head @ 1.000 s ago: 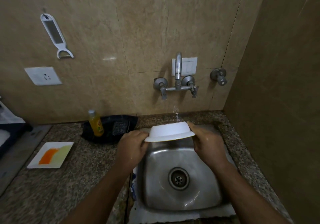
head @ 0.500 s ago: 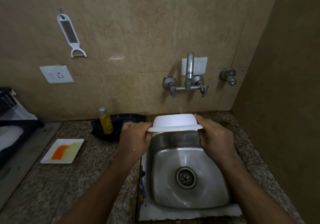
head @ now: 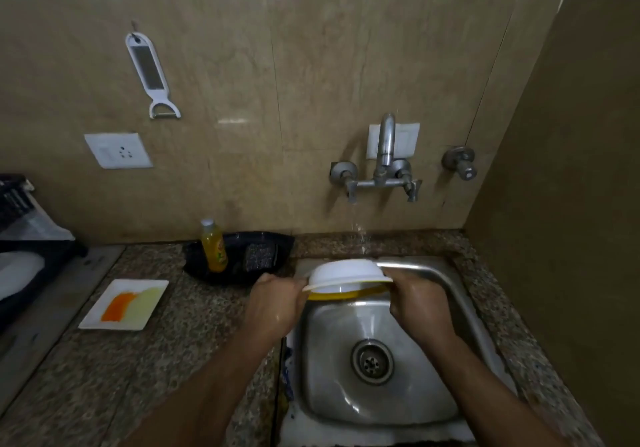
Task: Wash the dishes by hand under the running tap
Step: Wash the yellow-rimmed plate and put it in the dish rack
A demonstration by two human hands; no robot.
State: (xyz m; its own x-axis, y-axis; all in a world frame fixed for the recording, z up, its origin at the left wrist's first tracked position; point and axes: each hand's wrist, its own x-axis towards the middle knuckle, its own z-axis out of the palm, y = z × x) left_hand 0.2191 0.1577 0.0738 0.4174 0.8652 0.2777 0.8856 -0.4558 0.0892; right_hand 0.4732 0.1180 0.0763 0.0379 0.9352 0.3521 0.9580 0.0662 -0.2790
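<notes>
The white bowl [head: 344, 272] is held upside down at the centre of the frame, above the back edge of the steel sink [head: 450, 284], and a yellow rim or inner face is now exposed along its lower edge, where half a second ago only white was shown. So the bowl is being tilted or turned, its near side tipped up toward the camera. The left hand [head: 275, 303] is curled round the bowl's left rim; the right hand [head: 414, 299] is curled round the right rim, both gripping firmly and glistening wet. Water is seen falling from the wall tap [head: 384, 166] in a thin stream, landing at the back of the bowl. The rinse of the outside is judged nearly done, and the turn suggests the inside is to be brought under the stream next. Left of the sink on the table [head: 194, 335], the yellow dish-soap bottle [head: 214, 246] is stood in a black tray [head: 270, 238], and a white plate [head: 152, 303] with orange and pale pieces is left untouched at the lower left.
</notes>
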